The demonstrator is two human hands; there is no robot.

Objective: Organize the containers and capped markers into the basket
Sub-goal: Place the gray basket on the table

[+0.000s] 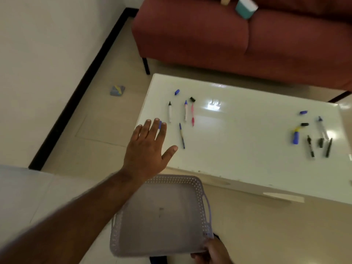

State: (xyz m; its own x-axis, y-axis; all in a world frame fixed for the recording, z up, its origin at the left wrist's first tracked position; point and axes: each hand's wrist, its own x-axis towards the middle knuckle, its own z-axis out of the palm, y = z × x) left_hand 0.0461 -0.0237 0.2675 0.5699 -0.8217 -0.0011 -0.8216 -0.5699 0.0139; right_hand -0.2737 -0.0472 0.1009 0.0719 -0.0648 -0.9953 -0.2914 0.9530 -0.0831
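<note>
Left to right. Your left hand (150, 143) is spread flat, fingers straight, holding nothing, hovering over the worktop's (238, 141) left end; a blue cap (160, 124) shows between its fingertips, can't tell if touching.

Just right of it is the left cluster: white marker (169, 112), blue-tipped marker (185, 110), pink pen (192, 114), blue pen (182, 135), plus a loose blue cap (177, 92) and a loose black cap (192, 99). The markers look uncapped.

The basket (163, 216) is below the worktop's near edge, held off it, blurred. Nothing visible inside except a small dark mark on the base. Your right hand (209, 252) grips its near right corner, fingers curled on the rim.

Right cluster, well apart from the left one: blue cap (303, 112), blue-and-yellow marker (296, 135), black cap (304, 124), clear blue-tipped marker (322, 126), black marker (310, 145), two more dark pieces near it.

Progress, as I judge it: barely started. Nothing is in the basket, capping is still to do, and no containers are on the worktop. A teal container (245, 7) sits on the sofa (209, 35) behind.

Surface: glossy white, strong glare, pens may roll. Room: tiled floor, white wall with dark skirting, small blue-yellow item (117, 90) on the floor at left.
</note>
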